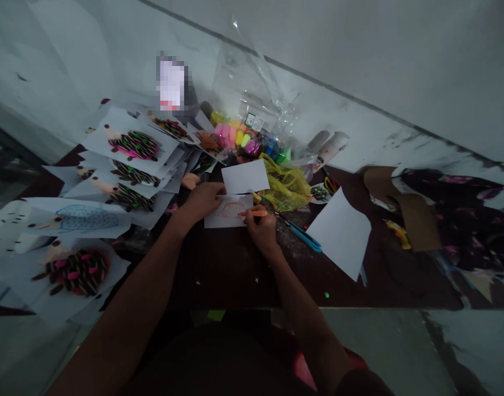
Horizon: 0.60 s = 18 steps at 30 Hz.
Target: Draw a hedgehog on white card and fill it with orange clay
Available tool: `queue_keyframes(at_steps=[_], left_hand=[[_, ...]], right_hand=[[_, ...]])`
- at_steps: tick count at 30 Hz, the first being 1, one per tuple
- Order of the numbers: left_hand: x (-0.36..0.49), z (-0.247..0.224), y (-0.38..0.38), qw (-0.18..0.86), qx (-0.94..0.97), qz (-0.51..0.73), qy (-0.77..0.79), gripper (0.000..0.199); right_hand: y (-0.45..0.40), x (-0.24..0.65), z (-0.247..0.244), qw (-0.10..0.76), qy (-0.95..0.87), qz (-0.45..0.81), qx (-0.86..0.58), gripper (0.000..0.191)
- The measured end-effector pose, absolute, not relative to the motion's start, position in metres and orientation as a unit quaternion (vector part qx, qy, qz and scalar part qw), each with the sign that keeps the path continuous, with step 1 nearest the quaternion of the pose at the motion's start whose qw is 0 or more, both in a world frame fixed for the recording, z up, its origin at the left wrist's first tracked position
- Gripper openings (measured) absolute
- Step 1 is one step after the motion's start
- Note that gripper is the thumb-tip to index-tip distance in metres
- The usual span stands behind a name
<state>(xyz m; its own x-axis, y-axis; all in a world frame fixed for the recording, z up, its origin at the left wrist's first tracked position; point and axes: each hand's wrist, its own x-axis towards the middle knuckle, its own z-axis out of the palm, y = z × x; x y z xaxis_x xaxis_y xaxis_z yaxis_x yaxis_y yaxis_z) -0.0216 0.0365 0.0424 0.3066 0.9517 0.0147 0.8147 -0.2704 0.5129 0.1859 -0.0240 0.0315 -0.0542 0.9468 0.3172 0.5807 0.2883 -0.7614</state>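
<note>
An orange pen (258, 213) is held in my right hand (261, 226), its tip over a small white sheet (212, 220) lying on the dark table. Orange lines form a rounded drawing (230, 210) on that sheet. My left hand (206, 199) rests at the sheet's upper left, its fingers spread little and seemingly empty. Just behind lies a blank white card (245, 177). To the right of my right hand are blue-handled scissors (305, 236).
Hedgehog pictures (132, 144) are piled on the left. Clear bags of coloured clay (243, 137) stand at the back beside a yellow bag (291, 187). A large white sheet (342, 234), brown cardboard (419, 220) and dark patterned cloth (470, 220) lie rightward on the table (235, 269).
</note>
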Motion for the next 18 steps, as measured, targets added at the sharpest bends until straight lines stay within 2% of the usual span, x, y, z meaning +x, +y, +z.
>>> queue_keyframes(at_steps=[5,18], left_hand=[[-0.0222,0.0424,0.0369,0.223,0.777,0.159,0.567,0.030],[-0.0212,0.0423,0.0365,0.215,0.778,0.157,0.569,0.029]], right_hand=[[-0.0231,0.1893,0.0328,0.431,-0.670,0.205,-0.568,0.027],[-0.0217,0.1894,0.0315,0.396,-0.699,0.180,-0.567,0.026]])
